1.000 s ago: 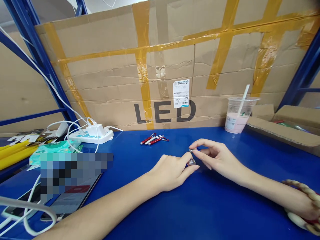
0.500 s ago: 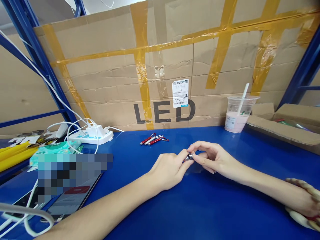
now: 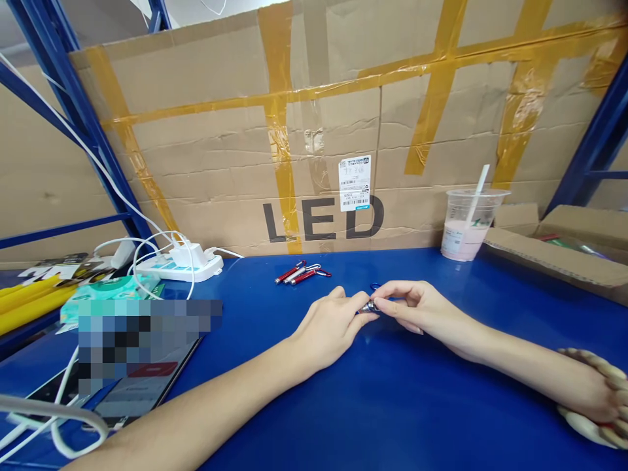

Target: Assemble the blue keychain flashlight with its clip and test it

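Observation:
My left hand [image 3: 330, 325] and my right hand [image 3: 411, 306] meet over the blue table [image 3: 402, 405], both pinching one small silver-and-blue keychain flashlight [image 3: 367, 307] between their fingertips. A blue ring of that flashlight shows just above the fingers. Behind them, nearer the cardboard, lie a few red keychain flashlights [image 3: 301, 273] in a small heap.
A taped cardboard sheet marked LED [image 3: 324, 150] stands at the back. A plastic cup with a straw [image 3: 466, 226] and an open carton [image 3: 564, 252] are at right. A power strip with cables [image 3: 179, 261], a tissue pack [image 3: 110, 291] and a phone [image 3: 132, 392] are at left.
The two hands came together: the right hand dropped from a raised pinch and joined the left on the small flashlight, and both shifted slightly away from me.

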### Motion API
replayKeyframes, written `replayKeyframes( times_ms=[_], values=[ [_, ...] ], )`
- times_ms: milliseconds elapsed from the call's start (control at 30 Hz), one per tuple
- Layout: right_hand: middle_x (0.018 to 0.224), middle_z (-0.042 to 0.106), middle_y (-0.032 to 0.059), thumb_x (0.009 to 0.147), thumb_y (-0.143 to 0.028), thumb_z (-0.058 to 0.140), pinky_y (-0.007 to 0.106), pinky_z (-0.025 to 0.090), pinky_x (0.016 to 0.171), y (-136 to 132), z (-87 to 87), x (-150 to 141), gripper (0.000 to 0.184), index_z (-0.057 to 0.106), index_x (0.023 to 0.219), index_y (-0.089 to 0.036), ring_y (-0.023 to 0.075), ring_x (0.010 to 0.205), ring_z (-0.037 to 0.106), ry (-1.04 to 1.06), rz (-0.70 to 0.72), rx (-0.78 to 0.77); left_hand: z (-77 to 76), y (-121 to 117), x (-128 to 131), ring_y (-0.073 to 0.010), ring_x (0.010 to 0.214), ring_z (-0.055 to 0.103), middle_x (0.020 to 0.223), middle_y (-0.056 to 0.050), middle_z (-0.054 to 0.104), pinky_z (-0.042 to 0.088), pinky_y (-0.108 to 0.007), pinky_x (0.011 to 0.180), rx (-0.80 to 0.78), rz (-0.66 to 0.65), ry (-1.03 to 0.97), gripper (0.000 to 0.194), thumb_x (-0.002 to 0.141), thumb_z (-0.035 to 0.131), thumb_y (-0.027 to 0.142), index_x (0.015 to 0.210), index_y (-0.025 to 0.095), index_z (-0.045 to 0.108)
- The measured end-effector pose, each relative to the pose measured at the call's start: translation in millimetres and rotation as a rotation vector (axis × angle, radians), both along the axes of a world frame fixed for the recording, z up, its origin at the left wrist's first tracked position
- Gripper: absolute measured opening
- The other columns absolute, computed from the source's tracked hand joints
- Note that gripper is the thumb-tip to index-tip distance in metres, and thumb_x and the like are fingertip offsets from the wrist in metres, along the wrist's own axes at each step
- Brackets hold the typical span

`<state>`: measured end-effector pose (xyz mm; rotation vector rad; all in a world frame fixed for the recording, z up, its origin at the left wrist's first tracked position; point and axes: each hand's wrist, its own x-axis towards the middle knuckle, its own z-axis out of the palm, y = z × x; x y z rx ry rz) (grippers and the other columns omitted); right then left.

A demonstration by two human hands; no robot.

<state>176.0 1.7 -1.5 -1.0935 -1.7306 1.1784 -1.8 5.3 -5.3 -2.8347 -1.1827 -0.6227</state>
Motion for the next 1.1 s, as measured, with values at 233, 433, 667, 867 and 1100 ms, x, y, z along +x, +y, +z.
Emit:
replayKeyframes(
  times_ms=[233, 433, 667, 867, 1100],
  values=[
    [0.047, 0.039, -0.0076, 0.069, -0.048, 0.061, 0.022, 0.016, 0.040, 2.8, -3.2, 1.0, 0.036, 0.061, 0.086, -0.017, 0.0036, 0.040, 0.026, 0.000, 0.017, -0.061, 1.0, 1.2, -0.3, -0.0147, 0.074, 0.044, 0.080, 0.000, 0.055, 0.039, -0.026, 0.064, -0.046, -0.062, 0.010, 0.026, 0.091, 0.025, 0.034, 0.083, 0.020, 0.045],
    [0.049, 0.041, -0.0074, 0.067, -0.048, 0.062, 0.022, 0.017, 0.041, 2.5, -0.9, 1.7, 0.035, 0.061, 0.083, -0.017, 0.0028, 0.041, 0.025, 0.035, 0.044, -0.133, 2.5, -0.3, 0.1, -0.0149, 0.079, 0.046, 0.085, -0.001, 0.055, 0.040, -0.028, 0.070, -0.091, -0.078, -0.039, 0.023, 0.091, 0.026, 0.033, 0.086, 0.019, 0.043],
    [0.047, 0.040, -0.0076, 0.065, -0.048, 0.065, 0.020, 0.018, 0.039, 2.8, 0.9, 2.3, 0.036, 0.059, 0.079, -0.016, 0.0026, 0.040, 0.028, 0.015, 0.031, -0.142, 2.4, -1.7, -2.3, -0.0143, 0.079, 0.046, 0.086, -0.002, 0.054, 0.041, -0.027, 0.072, -0.100, -0.136, -0.038, 0.024, 0.092, 0.023, 0.030, 0.090, 0.019, 0.044],
    [0.043, 0.046, -0.0060, 0.065, -0.050, 0.062, 0.017, 0.022, 0.033, 4.6, 1.1, 5.9, 0.037, 0.052, 0.061, -0.015, 0.0032, 0.033, 0.034, -0.103, 0.106, -0.137, 3.2, -3.7, -2.6, -0.0135, 0.083, 0.050, 0.089, -0.001, 0.057, 0.042, -0.026, 0.074, -0.119, -0.149, -0.064, 0.025, 0.091, 0.025, 0.030, 0.094, 0.020, 0.047],
    [0.052, 0.055, -0.0016, 0.070, -0.054, 0.055, 0.016, 0.025, 0.029, 5.9, -3.8, 5.7, 0.041, 0.055, 0.062, -0.014, 0.0031, 0.032, 0.041, -0.107, 0.147, -0.061, 3.8, -5.1, -2.9, -0.0120, 0.083, 0.053, 0.089, 0.000, 0.058, 0.041, -0.023, 0.075, -0.119, -0.169, -0.114, 0.023, 0.091, 0.026, 0.028, 0.091, 0.021, 0.048]
  ],
)
